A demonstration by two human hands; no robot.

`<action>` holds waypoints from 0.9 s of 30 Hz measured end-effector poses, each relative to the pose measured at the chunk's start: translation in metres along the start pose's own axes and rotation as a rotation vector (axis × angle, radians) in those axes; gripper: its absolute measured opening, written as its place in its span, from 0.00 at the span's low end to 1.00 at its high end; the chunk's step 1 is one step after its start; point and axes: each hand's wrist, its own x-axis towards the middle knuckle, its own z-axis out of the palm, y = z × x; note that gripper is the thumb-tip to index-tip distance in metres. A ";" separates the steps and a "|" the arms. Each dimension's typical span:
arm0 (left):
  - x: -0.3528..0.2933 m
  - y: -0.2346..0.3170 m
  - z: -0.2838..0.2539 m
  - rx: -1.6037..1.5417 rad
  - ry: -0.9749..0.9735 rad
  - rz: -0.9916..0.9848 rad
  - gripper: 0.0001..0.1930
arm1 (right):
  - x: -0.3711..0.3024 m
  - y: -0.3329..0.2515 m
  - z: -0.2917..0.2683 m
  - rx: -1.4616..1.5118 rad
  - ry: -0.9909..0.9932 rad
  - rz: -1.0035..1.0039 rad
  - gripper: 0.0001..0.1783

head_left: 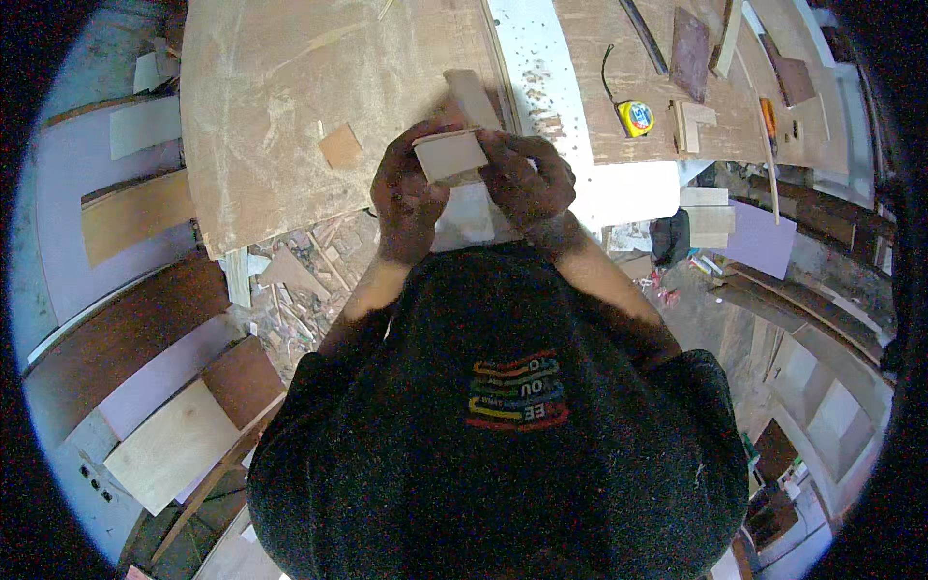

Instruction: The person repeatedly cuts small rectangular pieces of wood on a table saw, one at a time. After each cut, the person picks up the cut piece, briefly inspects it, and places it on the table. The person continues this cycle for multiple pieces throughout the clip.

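My left hand (406, 188) and my right hand (534, 179) grip a small pale wooden block (451, 157) from either side, above the near edge of the workbench. The block's flat face is turned up toward me. Just beyond it a short wooden strip (471, 97) slants away; whether it touches the block or my fingers I cannot tell. A small square piece of thin wood (340, 146) lies on the bench to the left of my left hand. Past my right hand runs a long white board (541, 77) dotted with chips and dust.
The wooden workbench (271, 87) spreads ahead. To the right lie a yellow tape measure (637, 118), a corner-shaped wood piece (688, 128) and an orange-handled tool (767, 114). Wood scraps (304, 280) litter the floor at left. Boards (174, 445) stand along the left side.
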 end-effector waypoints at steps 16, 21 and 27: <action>0.010 -0.147 -0.037 0.703 0.005 -0.053 0.19 | -0.093 0.047 0.002 -0.361 -0.448 0.228 0.24; 0.002 -0.181 -0.025 0.794 0.228 -0.217 0.15 | -0.134 0.044 0.000 0.420 -0.270 0.784 0.30; -0.006 -0.174 -0.023 1.075 0.138 0.046 0.14 | -0.138 0.044 -0.002 -0.252 -0.540 0.436 0.34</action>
